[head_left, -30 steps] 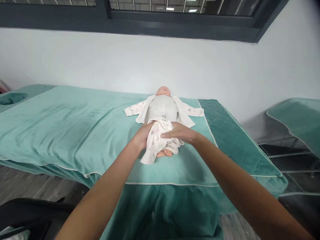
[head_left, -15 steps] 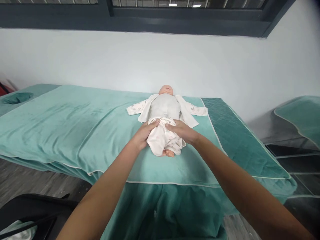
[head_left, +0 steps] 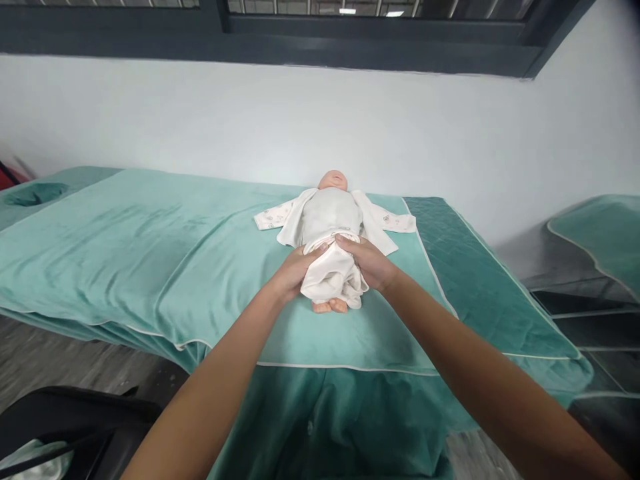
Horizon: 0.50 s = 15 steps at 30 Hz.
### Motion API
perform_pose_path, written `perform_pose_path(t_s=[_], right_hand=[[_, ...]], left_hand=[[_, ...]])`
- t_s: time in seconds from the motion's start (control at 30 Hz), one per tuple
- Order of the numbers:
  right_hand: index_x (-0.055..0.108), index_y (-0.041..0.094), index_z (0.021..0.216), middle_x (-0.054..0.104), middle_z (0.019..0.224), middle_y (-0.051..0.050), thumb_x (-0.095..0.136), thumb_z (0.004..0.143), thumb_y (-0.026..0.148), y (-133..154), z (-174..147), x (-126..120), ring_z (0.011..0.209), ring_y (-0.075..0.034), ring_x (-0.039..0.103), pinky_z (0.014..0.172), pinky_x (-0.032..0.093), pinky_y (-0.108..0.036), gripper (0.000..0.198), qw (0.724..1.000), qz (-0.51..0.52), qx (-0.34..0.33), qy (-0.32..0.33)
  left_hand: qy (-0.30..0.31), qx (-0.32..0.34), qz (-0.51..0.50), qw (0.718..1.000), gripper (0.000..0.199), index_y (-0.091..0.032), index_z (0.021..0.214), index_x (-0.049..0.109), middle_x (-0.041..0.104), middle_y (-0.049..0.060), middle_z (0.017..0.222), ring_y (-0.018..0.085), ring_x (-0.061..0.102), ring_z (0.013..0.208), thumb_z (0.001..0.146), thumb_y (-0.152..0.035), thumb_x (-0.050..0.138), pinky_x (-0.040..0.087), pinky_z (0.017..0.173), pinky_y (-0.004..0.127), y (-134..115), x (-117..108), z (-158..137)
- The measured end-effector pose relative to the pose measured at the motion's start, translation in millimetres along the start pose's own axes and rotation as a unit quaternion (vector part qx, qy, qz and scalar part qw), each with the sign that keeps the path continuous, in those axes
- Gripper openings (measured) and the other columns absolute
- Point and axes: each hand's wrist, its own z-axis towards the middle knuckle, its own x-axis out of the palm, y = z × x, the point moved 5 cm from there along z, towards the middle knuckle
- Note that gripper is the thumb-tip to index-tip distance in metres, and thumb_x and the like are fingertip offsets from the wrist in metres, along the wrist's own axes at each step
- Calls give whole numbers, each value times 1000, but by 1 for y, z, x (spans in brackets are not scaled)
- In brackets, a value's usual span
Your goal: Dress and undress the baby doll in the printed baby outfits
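Observation:
A baby doll [head_left: 332, 212] lies on its back on the green bed, head toward the wall. Its white jacket [head_left: 379, 227] is spread wide, with both sleeves stretched out sideways. White baby trousers [head_left: 334, 272] are bunched around the doll's legs, and its feet [head_left: 330, 305] stick out below them. My left hand [head_left: 298, 267] grips the trousers at their left side, thumb on top near the waistband. From the right, my right hand [head_left: 367, 260] holds the same waistband, thumb across the front. The fingers under the cloth are partly hidden.
The bed's green cover [head_left: 125, 247] extends far to the left, and a darker quilted part [head_left: 480, 280] lies to the right. A white wall [head_left: 250, 127] rises behind. A black chair [head_left: 75, 427] is at lower left; a green-covered seat [head_left: 600, 233] is at right.
Both hands have shifted slightly up and inward with the waistband, the right thumb now closer to the middle. The trousers sit higher, and both feet show more below them.

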Motion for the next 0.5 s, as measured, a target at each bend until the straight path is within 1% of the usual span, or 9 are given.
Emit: perform_pose_path(t_s=[0.1,0.2,0.27,0.3,0.4,0.47,0.5], right_hand=[[66,17,99,74,96,-9,79,71,52,1,-2,0,89,-24,69,79,55,-34,46,999,0,-13,-36],[66,17,96,74,95,-9,78,72,52,2,-4,1,86,-23,68,77,54,-33,44,999,-9,-16,-50],[67,17,97,74,95,-9,77,73,53,2,-5,3,86,-22,68,77,54,-32,44,999,-28,-14,-41],[68,17,98,74,96,-9,76,74,52,1,-5,3,87,-22,68,78,54,-32,44,999,-40,-12,-34],[69,17,103,74,97,-7,74,76,52,-3,-3,4,88,-21,67,80,53,-32,45,995,-102,-6,-20],[69,18,105,74,100,-6,72,78,53,-4,-2,5,90,-21,67,81,52,-32,44,985,-171,-13,-23],[70,18,105,74,102,-6,70,79,53,-3,-2,5,91,-21,66,81,51,-32,43,978,-207,-21,-25]], left_hand=[[37,-10,11,999,52,-11,104,72,75,11,90,20,67,78,70,-49,80,49,73,30,-2,0,-1],[90,-43,40,994,53,-8,102,72,75,13,89,22,68,76,62,-38,87,49,72,31,-1,1,-4],[99,-46,31,994,52,-9,103,72,75,13,91,23,68,79,59,-31,89,50,75,32,0,1,-5],[88,-37,12,995,49,-10,103,72,75,12,92,23,69,81,61,-31,88,50,77,33,0,0,-4],[25,14,-64,998,40,-12,99,72,75,9,94,21,69,84,68,-34,83,50,81,31,1,-4,-4],[-12,34,-98,995,38,-13,97,71,74,8,92,19,68,83,70,-37,81,50,81,29,4,-4,-8],[-27,39,-108,993,38,-13,97,71,74,6,89,18,67,80,70,-38,81,50,78,29,7,-3,-10]])
